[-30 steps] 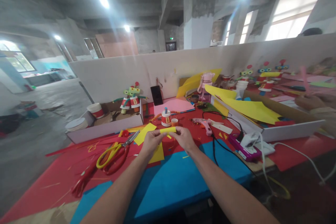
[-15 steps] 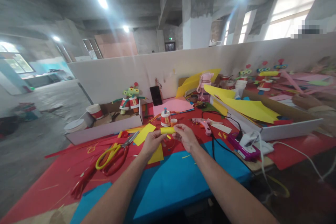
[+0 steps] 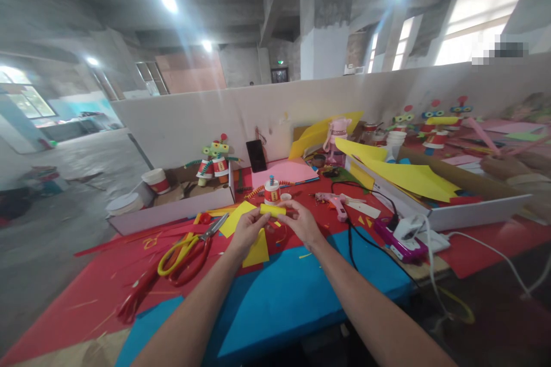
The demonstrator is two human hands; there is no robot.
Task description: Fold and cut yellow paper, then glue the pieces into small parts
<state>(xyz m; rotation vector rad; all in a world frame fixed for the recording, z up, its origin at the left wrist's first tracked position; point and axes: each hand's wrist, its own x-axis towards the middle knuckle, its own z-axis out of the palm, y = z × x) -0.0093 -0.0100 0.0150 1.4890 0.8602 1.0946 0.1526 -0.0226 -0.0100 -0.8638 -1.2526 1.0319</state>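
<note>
Between my two hands is a small rolled tube of yellow paper (image 3: 272,210), held roughly level above the table. My left hand (image 3: 248,233) grips its left end, and my right hand (image 3: 303,225) pinches the right end. Just behind it stands a white and red paper cup figure (image 3: 272,191) with coiled paper arms and a blue top. A small pale ring-like piece (image 3: 285,198) sits beside the cup, partly hidden by my right fingers. Flat yellow paper pieces (image 3: 236,219) lie near my left hand.
Yellow-handled scissors (image 3: 183,252) lie at left. A pink glue gun (image 3: 338,203) and a purple power strip (image 3: 400,241) with cables are at right. White boxes (image 3: 172,206) flank the area; a phone (image 3: 256,156) leans on the partition. A co-worker's hand (image 3: 499,166) is far right.
The yellow tube has tilted slightly, its left end raised, and my left fingers have shifted along it. My right hand stays near its end. The rest of the table looks the same.
</note>
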